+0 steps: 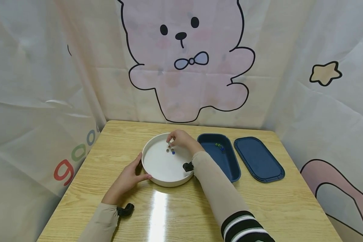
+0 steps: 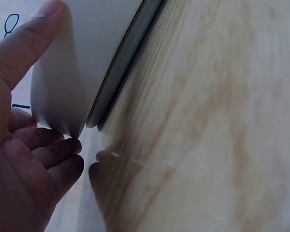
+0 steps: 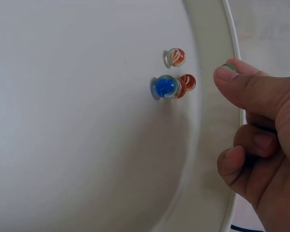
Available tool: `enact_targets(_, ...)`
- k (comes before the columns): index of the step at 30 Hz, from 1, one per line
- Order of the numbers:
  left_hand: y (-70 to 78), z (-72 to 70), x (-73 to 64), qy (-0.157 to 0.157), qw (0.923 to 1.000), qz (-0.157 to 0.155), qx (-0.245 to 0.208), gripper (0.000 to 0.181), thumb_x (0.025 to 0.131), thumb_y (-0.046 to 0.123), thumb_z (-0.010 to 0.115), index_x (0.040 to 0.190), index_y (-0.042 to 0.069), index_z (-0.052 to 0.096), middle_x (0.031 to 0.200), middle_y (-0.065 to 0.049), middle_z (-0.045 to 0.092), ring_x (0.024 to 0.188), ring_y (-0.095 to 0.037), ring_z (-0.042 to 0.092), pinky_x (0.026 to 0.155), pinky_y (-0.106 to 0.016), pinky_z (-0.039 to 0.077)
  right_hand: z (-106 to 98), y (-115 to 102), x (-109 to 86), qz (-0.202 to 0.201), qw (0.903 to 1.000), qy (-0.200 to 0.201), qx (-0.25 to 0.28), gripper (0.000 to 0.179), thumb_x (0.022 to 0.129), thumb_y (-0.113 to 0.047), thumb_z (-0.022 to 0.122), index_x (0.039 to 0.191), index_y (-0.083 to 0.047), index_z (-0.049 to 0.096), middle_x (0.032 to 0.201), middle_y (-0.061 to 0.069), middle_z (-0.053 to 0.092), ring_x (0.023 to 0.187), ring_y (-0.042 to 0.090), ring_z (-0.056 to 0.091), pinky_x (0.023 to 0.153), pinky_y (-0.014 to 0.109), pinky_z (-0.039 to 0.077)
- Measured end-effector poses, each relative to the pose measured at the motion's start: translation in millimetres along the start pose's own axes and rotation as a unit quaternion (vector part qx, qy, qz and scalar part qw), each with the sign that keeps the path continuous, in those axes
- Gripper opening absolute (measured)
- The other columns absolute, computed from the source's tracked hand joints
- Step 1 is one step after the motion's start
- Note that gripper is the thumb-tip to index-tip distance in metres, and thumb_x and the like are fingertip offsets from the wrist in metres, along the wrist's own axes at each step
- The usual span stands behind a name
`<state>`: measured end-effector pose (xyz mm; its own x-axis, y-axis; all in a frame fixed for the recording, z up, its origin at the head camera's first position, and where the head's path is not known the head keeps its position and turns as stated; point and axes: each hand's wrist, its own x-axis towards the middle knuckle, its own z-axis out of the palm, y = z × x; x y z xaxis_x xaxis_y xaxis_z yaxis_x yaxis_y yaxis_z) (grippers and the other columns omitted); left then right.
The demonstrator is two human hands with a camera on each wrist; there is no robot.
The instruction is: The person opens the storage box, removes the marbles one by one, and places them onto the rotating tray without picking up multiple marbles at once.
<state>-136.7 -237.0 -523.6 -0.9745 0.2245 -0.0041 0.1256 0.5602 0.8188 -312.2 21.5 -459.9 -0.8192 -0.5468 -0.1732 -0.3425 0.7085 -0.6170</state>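
Nearest is a beige sleeve (image 1: pixel 220 191), leading to the right hand (image 1: pixel 183 138), whose thumb and forefinger pinch together on something small and green, probably a marble (image 3: pixel 229 66), over a white bowl (image 1: pixel 157 166). The left hand (image 1: pixel 128 176) holds the bowl's outer side, thumb and fingers set wide apart. Four loose marbles (image 3: pixel 176 57), three reddish and one blue, lie inside. Beside the bowl, a blue tray (image 1: pixel 230 168) holds a green and blue cluster (image 1: pixel 222 149); a lid (image 1: pixel 260 159) lies alongside. Picking from the bowl looks partway: the cluster seems done, the loose four left.
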Motion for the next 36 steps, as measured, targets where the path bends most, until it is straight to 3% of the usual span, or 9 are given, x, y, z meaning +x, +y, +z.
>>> enact_targets(3, -0.7, -0.1, 0.2, 0.001, 1.0000, -0.001, 0.000, 0.120, 0.081, 0.052, 0.083, 0.165, 0.008, 0.010, 0.170, -0.015, 0.017, 0.156, -0.035, 0.019, 0.124, -0.056, 0.021, -1, 1, -0.8, 0.000, 0.9999, -0.007, -0.008, 0.019, 0.092, -0.011, 0.078, 0.111, -0.011, 0.078, 0.091, 0.004, 0.059, 0.087, 0.019, 0.051, 0.073, 0.029, 0.045)
enact_targets(11, -1.8, 0.5, 1.6, 0.005, 0.9999, -0.003, -0.009, 0.119, 0.081, 0.048, 0.085, 0.165, 0.007, 0.010, 0.170, -0.013, 0.017, 0.156, -0.034, 0.018, 0.125, -0.056, 0.020, -14, 1, -9.4, 0.002, 0.9998, 0.011, -0.019, 0.023, 0.096, -0.017, 0.075, 0.119, -0.016, 0.076, 0.120, 0.004, 0.066, 0.109, 0.023, 0.054, 0.095, 0.039, 0.049)
enact_targets(16, -0.3, -0.5, 0.5, 0.005, 1.0000, -0.002, -0.007, 0.118, 0.082, 0.045, 0.085, 0.165, 0.008, 0.010, 0.170, -0.014, 0.017, 0.156, -0.035, 0.018, 0.124, -0.057, 0.021, -29, 1, -22.2, 0.003, 0.9991, 0.036, -0.022, 0.020, 0.096, -0.021, 0.074, 0.116, -0.019, 0.076, 0.124, -0.002, 0.067, 0.118, 0.023, 0.057, 0.103, 0.044, 0.050)
enact_targets(24, -2.4, -0.5, 0.6, 0.001, 1.0000, -0.003, -0.009, 0.117, 0.083, 0.044, 0.085, 0.166, 0.009, 0.009, 0.170, -0.013, 0.017, 0.156, -0.034, 0.018, 0.125, -0.057, 0.021, -61, 9, -46.9, -0.019, 0.9965, 0.080, -0.013, 0.023, 0.097, -0.018, 0.073, 0.120, -0.015, 0.074, 0.132, 0.004, 0.066, 0.133, 0.030, 0.055, 0.113, 0.046, 0.045)
enact_targets(31, -3.5, 0.0, 2.0, 0.007, 1.0000, 0.003, -0.001, 0.119, 0.082, 0.046, 0.085, 0.165, 0.009, 0.009, 0.170, -0.014, 0.017, 0.156, -0.036, 0.018, 0.124, -0.058, 0.020, -83, 17, -71.5, -0.015, 0.9953, 0.095, -0.010, 0.021, 0.099, -0.020, 0.071, 0.120, -0.018, 0.073, 0.137, 0.007, 0.063, 0.137, 0.034, 0.051, 0.115, 0.050, 0.043)
enact_targets(36, -4.0, 0.9, 2.3, 0.010, 0.9999, 0.003, -0.004, 0.122, 0.079, 0.051, 0.085, 0.165, 0.007, 0.011, 0.170, -0.013, 0.017, 0.156, -0.034, 0.019, 0.125, -0.056, 0.020, -94, 25, -83.1, -0.038, 0.9914, 0.118, -0.042, 0.024, 0.098, -0.019, 0.072, 0.122, -0.016, 0.074, 0.126, 0.007, 0.066, 0.123, 0.031, 0.057, 0.107, 0.049, 0.048)
